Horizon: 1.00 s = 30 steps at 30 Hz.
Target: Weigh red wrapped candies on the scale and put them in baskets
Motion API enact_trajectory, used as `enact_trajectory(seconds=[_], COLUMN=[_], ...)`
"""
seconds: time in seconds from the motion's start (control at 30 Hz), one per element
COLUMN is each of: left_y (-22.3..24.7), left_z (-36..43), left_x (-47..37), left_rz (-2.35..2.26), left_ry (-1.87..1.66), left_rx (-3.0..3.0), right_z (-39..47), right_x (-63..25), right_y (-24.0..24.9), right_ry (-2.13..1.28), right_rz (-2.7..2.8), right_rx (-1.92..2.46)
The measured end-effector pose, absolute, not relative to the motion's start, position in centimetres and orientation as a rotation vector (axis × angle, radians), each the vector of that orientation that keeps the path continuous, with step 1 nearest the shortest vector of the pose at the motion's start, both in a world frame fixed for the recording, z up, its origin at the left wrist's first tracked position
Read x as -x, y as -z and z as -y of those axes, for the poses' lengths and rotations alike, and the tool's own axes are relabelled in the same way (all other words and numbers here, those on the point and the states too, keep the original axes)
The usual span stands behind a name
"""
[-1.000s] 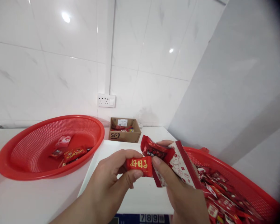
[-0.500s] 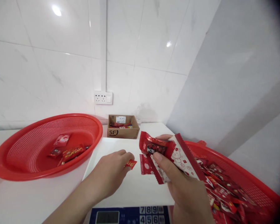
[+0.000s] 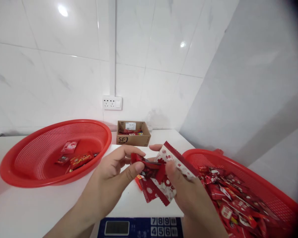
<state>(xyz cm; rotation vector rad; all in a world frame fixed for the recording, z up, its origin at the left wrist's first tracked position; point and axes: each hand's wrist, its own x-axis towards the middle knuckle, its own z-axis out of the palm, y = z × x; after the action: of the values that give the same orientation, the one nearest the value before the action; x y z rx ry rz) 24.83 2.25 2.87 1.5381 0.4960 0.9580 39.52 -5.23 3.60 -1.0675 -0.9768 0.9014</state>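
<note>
My left hand (image 3: 114, 177) pinches one end of a small dark-red wrapped candy (image 3: 149, 170) between thumb and fingers. My right hand (image 3: 186, 185) is closed on a fan of packets, its thumb by the candy's other end. One of these is a white-and-red printed packet (image 3: 177, 162); a red packet with a pale round mark (image 3: 149, 191) sticks out beneath. Part of a small orange-red packet (image 3: 138, 181) shows behind my left thumb; whether it is held or lying cannot be seen. Both hands are above the white platform (image 3: 114, 210) of a scale.
A red mesh basket (image 3: 22, 155) with a few packets stands left. Another red basket (image 3: 270, 180), full of red packets, stands right. A cardboard box (image 3: 134, 141) with packets sits by the wall. The scale's blue keypad panel (image 3: 141, 228) is nearest me.
My left hand has moved right and up to the dark-red candy and now grips its end. The packets in my right hand have shifted and tilted. The small orange-red packet is now mostly hidden.
</note>
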Motion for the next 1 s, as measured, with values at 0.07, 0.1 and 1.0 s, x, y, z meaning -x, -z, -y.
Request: enact_trajectory(seconds=[0.07,0.1,1.0], left_y=[-2.9,-3.0,-4.1], left_z=[-2.2,-2.2,-1.2], left_x=[-24.7,-24.7,-24.5], left_rz=[-0.472,-0.458,-0.546], left_ry=[-1.065,-1.121,-0.941], left_rx=[-1.452,-1.412,-1.563], right_z=[5.1,5.1,5.9], right_x=[-39.7,-39.8,-38.7], right_y=[-3.6,-3.6,-4.1], right_ry=[-0.913,-0.921,-0.555], right_rz=[0.922,0.908,1.123], right_rx=[1.069,1.056,1.258])
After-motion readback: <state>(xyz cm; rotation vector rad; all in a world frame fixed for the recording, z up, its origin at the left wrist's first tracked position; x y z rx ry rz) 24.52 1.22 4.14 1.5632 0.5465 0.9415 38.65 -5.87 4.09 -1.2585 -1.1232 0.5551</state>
